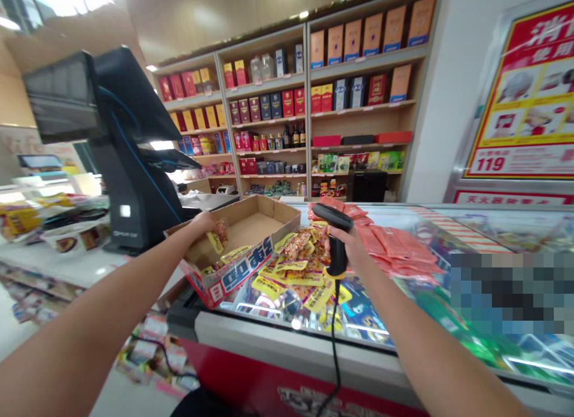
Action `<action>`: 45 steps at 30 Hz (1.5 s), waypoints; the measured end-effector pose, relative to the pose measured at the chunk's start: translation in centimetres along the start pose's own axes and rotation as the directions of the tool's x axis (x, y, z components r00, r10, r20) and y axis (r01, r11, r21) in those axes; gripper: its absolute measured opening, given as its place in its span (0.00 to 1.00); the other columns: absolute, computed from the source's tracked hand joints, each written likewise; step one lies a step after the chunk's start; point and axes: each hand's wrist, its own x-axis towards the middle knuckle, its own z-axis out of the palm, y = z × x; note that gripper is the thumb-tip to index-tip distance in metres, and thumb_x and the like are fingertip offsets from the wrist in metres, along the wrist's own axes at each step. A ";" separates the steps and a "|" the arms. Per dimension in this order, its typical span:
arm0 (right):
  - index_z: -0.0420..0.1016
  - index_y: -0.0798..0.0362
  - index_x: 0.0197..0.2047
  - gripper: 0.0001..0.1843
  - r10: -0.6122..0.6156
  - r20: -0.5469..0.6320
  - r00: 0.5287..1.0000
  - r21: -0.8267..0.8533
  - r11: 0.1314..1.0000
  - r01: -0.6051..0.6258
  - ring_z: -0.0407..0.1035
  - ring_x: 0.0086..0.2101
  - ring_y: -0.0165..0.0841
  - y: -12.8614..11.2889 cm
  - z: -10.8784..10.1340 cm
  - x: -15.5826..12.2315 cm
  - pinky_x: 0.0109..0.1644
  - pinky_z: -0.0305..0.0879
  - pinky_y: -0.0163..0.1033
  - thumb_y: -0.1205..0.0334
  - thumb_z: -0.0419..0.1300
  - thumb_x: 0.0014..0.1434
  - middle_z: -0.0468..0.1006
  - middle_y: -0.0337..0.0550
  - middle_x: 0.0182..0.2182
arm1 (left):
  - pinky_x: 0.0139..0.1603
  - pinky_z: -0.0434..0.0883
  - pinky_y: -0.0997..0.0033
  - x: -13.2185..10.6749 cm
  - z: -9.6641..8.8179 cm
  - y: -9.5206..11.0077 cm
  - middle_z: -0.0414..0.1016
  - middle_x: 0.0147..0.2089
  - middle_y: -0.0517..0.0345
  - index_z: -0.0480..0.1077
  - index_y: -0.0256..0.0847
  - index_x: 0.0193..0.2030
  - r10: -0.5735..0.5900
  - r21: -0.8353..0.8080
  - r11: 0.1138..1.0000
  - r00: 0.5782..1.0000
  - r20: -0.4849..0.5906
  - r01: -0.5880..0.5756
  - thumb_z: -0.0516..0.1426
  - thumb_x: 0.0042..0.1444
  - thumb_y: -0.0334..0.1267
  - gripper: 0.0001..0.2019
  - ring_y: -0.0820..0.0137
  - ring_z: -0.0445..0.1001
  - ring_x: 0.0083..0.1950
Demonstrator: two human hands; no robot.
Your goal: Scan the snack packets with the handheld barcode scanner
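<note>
My left hand (203,224) is closed on a small yellow snack packet (218,236) over the left part of an open cardboard box (251,222). A few similar packets (235,253) lie inside that box. My right hand (345,244) grips a black barcode scanner (337,249) by its handle, its head pointing up and to the left. From the handle's base a cord (334,345) hangs down. Just left of the scanner, a heap of yellow snack packets (291,264) spreads over the glass top of a freezer (269,339). Pinkish-orange packets (394,246) are piled right of my right hand.
A black point-of-sale terminal (130,160) stands on the counter to the left, near packaged foods (76,231). Behind the freezer rise shelves (308,118) full of boxes and bottles. On the right wall hangs a red-and-yellow poster (524,100).
</note>
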 end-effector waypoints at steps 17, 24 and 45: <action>0.73 0.55 0.29 0.15 0.041 0.178 0.983 0.003 0.999 -0.042 0.65 0.14 0.28 0.0 -0.2 -0.3 0.18 0.62 0.33 0.52 0.66 0.44 0.73 0.38 0.14 | 0.36 0.67 0.70 -10.0 12.7 16.2 0.67 0.29 0.60 0.60 0.41 0.31 -0.036 -0.679 0.615 0.846 -0.533 -0.402 0.52 0.58 0.34 0.05 0.70 0.69 0.33; 0.73 0.54 0.32 0.14 0.106 0.215 0.971 -0.099 0.991 -0.086 0.66 0.15 0.31 1.6 -0.3 -0.1 0.18 0.62 0.35 0.53 0.66 0.46 0.74 0.39 0.15 | 0.37 0.62 0.70 -9.0 15.9 14.6 0.66 0.28 0.62 0.60 0.42 0.31 0.009 -0.674 0.595 0.842 -0.539 -0.438 0.52 0.59 0.34 0.05 0.70 0.68 0.32; 0.70 0.54 0.25 0.12 0.119 0.207 0.971 -0.143 0.986 -0.091 0.64 0.14 0.29 1.1 0.5 -0.8 0.19 0.61 0.34 0.55 0.66 0.44 0.72 0.38 0.14 | 0.36 0.63 0.70 -9.5 16.2 14.6 0.67 0.28 0.62 0.60 0.42 0.31 0.034 -0.677 0.578 0.843 -0.537 -0.455 0.52 0.60 0.35 0.06 0.70 0.67 0.31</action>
